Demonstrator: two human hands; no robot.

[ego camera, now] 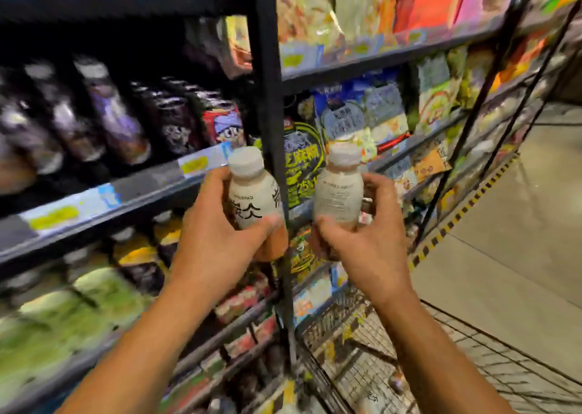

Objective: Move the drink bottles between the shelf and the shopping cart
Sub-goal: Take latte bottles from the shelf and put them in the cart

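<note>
Shelving [271, 104] of dark metal fills the left and far side of the view, with black uprights and grey shelf edges carrying yellow and blue price tags. Left bay: a row of dark cans and bottles [104, 114] on the upper level, blurred green and yellow packs [78, 303] on the level below. Right bay: snack bags [371, 111] in blue, yellow and black, stacked on several levels running toward the far right. Detail on most packaging is blurred and cannot be read.

Floor [519, 212] at right is pale grey tile, with a yellow-and-black striped strip along the base of the shelving.

Shopping cart [362, 344], wire mesh, stands near, low in the view and right of centre, close against the shelving. What lies in it cannot be made out.

2 bare forearms reach up from the near edge. Left hand [217, 234] is wrapped around the lower body of the left drink bottle [252, 193], thumb across its front. Right hand [362, 234] clasps the lower body of the right drink bottle [340, 193], fingers curled around its right side. Both bottles are upright, pale with white caps, brownish toward the base, held in the air in front of the central upright, above the cart, and apart from each other.
</note>
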